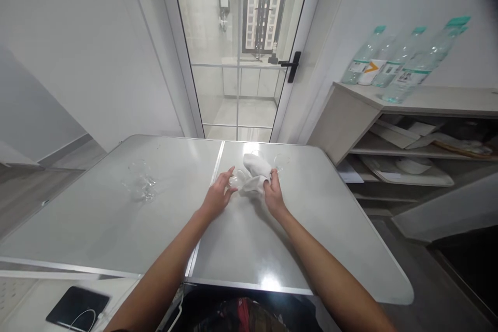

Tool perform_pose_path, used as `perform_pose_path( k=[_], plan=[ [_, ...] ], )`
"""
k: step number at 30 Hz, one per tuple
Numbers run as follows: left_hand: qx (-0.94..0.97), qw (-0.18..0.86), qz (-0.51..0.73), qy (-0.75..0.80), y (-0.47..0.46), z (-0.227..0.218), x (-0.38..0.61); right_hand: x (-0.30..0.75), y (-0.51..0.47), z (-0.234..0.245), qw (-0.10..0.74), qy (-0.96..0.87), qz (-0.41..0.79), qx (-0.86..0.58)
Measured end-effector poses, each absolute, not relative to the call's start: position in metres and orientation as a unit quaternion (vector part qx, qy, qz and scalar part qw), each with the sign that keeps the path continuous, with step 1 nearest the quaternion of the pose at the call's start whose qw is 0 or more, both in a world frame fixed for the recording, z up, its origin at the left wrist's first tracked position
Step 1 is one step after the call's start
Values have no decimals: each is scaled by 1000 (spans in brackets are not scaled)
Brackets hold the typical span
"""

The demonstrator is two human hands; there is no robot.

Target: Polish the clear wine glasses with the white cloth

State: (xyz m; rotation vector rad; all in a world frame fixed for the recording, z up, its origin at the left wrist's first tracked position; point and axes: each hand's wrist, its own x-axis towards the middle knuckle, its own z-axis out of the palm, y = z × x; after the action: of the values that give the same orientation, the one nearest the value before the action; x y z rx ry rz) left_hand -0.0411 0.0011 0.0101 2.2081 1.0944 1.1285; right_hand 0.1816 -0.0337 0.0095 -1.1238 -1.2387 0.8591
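My left hand (218, 194) is curled round one side of a clear glass (234, 181), thumb and fingers on either side of it. My right hand (274, 194) grips a white cloth (257, 166), which bunches up and hangs against the glass. The cloth hides part of that glass, so its full shape cannot be made out. Just beyond my right hand another clear glass (281, 161) rests on the table. Over on the left half of the table is a cluster of clear glassware (144, 187), hard to separate piece by piece.
The pale glossy table (311, 238) has a seam running through its middle. A glass door (238, 98) stands behind it. On the right, a shelf unit (358, 94) bears several plastic bottles (408, 75). A black tablet-like device (78, 307) with a white cable lies at lower left.
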Motion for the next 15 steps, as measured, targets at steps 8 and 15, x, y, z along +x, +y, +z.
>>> perform_pose_path(
  k=[8, 15],
  plan=[
    [851, 113, 350, 374, 0, -2, -51, 175, -44, 9, 498, -678, 340, -421],
    [890, 77, 341, 293, -11, -1, -55, 179, -49, 26, 456, -706, 389, -377]
  ],
)
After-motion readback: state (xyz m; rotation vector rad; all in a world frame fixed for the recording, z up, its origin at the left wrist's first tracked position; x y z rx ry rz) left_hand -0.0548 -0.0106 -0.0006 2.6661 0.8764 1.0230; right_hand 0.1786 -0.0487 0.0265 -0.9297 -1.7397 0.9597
